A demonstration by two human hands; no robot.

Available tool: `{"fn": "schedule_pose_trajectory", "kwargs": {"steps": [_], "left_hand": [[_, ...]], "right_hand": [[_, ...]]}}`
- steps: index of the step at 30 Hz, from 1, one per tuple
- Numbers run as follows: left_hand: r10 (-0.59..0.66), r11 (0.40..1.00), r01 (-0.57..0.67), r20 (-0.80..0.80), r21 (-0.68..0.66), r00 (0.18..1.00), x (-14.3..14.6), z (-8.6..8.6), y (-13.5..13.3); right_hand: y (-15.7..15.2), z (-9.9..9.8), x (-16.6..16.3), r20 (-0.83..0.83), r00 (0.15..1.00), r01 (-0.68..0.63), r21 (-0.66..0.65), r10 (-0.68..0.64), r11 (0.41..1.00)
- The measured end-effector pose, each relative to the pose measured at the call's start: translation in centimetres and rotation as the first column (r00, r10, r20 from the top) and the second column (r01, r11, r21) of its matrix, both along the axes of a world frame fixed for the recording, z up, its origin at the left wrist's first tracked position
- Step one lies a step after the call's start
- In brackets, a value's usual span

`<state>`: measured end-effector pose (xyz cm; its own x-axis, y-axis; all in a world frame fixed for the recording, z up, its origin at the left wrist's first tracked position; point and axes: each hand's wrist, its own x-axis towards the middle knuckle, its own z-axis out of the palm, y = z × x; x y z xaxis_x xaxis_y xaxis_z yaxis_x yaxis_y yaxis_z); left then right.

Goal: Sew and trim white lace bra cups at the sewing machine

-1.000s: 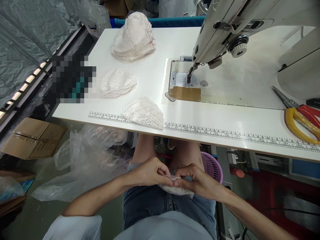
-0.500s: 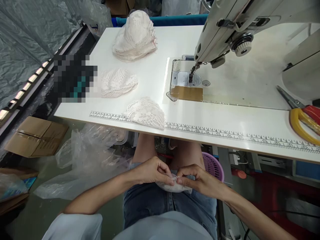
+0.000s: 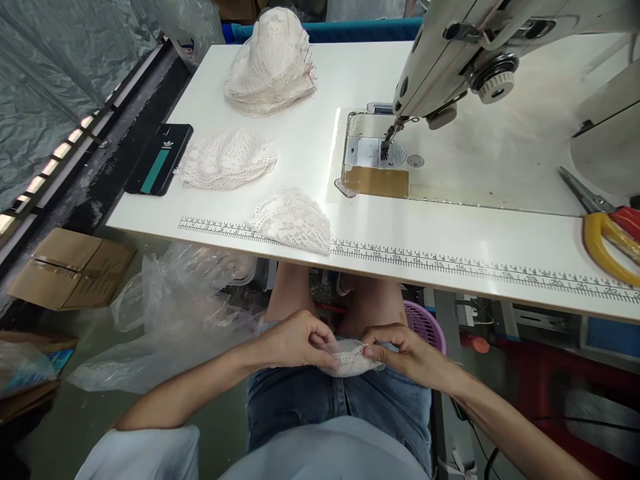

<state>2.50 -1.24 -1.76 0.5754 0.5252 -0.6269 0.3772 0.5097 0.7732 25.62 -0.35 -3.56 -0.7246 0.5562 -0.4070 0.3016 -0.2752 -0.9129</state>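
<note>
Over my lap, a small white lace piece [image 3: 351,360] is stretched between my two hands. My left hand [image 3: 303,341] pinches its left end between thumb and fingers. Its right end is in the pinch of my right hand [image 3: 400,348]. On the table just beyond lies a white lace cup piece [image 3: 295,220], across the printed ruler. Another lace piece [image 3: 230,159] rests further left, and a stack of white lace cups [image 3: 274,63] with loose threads stands behind it.
A sewing machine [image 3: 450,73] stands on the white table [image 3: 440,247]. Yellow-and-red-handled scissors [image 3: 603,227] lie at the right. A black phone [image 3: 160,160] sits at the left edge. Below are a cardboard box [image 3: 73,267], clear plastic bags [image 3: 175,327] and a purple basket [image 3: 425,323].
My hands have drawn slightly apart, and more of the lace piece shows between them. The view has shifted a little; the things on the table stay put.
</note>
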Motion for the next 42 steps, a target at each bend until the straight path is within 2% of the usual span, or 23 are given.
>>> {"fn": "schedule_pose_trajectory", "kwargs": {"steps": [6, 13, 20, 25, 30, 37, 42], "left_hand": [[-0.018, 0.997, 0.019, -0.016, 0.079, 1.000, 0.1, 0.1, -0.2], [-0.075, 0.986, 0.081, -0.046, 0.145, 0.996, -0.1, 1.0, -0.1], [-0.090, 0.986, 0.089, -0.001, 0.140, 0.996, 0.0, 1.0, 0.1], [-0.030, 0.996, 0.024, 0.076, 0.081, 0.997, 0.9, 0.2, 0.2], [0.032, 0.998, -0.033, 0.017, 0.045, 0.999, 1.6, -0.4, 0.2], [0.013, 0.999, -0.012, -0.020, 0.050, 1.000, 1.5, -0.3, 0.2], [0.004, 0.998, -0.003, -0.023, 0.057, 1.000, 1.5, -0.1, 0.2]], "right_hand": [[-0.3, -0.2, -0.3, 0.047, 0.998, -0.052, 0.071, 0.049, 0.996], [-0.6, 0.1, -0.5, 0.053, 0.998, -0.036, 0.083, 0.032, 0.996], [-0.6, 0.3, -0.6, 0.079, 0.997, -0.028, 0.078, 0.022, 0.997], [-0.7, 0.2, -0.9, 0.079, 0.997, -0.018, 0.082, 0.012, 0.996], [-0.7, 0.1, -0.9, 0.099, 0.995, -0.022, 0.099, 0.012, 0.995], [-0.6, 0.2, -0.9, 0.110, 0.992, -0.079, 0.192, 0.059, 0.978], [-0.7, 0.2, -0.9, 0.097, 0.995, -0.057, 0.225, 0.035, 0.973]]}}
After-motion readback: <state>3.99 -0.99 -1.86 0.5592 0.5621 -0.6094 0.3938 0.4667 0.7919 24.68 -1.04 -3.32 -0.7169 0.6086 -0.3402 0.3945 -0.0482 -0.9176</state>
